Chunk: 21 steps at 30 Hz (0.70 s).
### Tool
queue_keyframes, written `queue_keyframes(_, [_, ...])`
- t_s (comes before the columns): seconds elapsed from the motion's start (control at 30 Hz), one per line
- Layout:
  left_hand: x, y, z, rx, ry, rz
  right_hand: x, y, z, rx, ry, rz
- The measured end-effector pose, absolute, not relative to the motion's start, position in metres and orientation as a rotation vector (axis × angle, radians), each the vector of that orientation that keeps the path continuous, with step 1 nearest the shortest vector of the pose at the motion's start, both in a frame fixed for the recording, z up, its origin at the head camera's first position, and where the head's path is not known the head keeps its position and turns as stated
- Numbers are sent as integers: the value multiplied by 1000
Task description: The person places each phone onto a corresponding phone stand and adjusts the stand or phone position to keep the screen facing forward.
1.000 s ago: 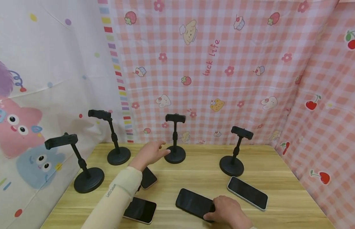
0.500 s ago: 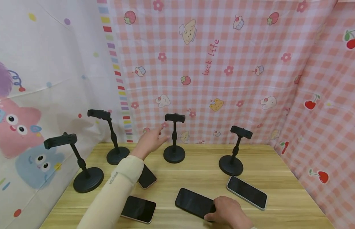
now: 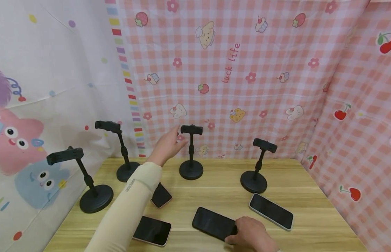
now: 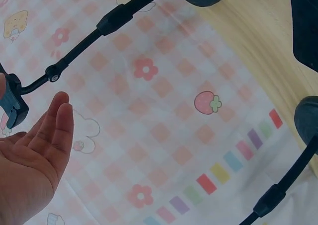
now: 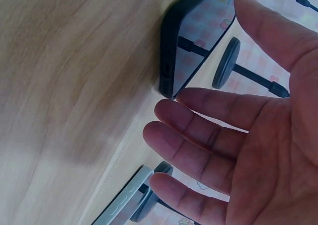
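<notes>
Head view: left hand (image 3: 166, 146) raised just beside the clamp (image 3: 191, 130) of the middle stand (image 3: 191, 154), fingers extended and relaxed. Right hand (image 3: 252, 232) at the near right end of the black phone (image 3: 214, 224), pinching it across the width, thumb at one long edge and fingers at the other. Black phone: lies screen up on the tabletop (image 3: 220, 190), in front of the middle stand and well apart from it, left end farther back.

To the right: white phone (image 3: 271, 211), screen up, slanting much like the black phone, just in front of the right stand (image 3: 259, 166). To the left: near phone (image 3: 153, 231) and far phone (image 3: 162, 196), both partly covered by the left sleeve (image 3: 126, 213). Beyond the sleeve: front-left stand (image 3: 88, 180) and rear-left stand (image 3: 124, 151), each with a round base and slim pole. Behind: checked cloth (image 3: 277, 45), pink, and at left white cloth (image 3: 63, 63) with cartoon figures.

Left wrist view: palm in sight, fingertips below the pole of the middle stand; clamp cropped at the left edge, contact with the left hand impossible to tell.

Right wrist view: port end of the black phone between thumb and index fingertip, other three fingers extended clear of it; screen mirroring a stand and the checked cloth.
</notes>
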State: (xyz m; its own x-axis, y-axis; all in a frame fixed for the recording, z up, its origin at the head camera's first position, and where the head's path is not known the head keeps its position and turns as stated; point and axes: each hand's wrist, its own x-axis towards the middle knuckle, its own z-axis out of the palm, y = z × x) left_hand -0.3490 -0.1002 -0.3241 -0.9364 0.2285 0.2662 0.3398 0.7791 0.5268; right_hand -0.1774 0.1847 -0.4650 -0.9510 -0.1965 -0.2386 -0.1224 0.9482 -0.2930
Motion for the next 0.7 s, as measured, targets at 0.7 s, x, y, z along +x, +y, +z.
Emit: queue_keyframes(0.7, [-362, -84, -313, -490, -2732, -865, -175, 189, -462, -207, 2778, -499])
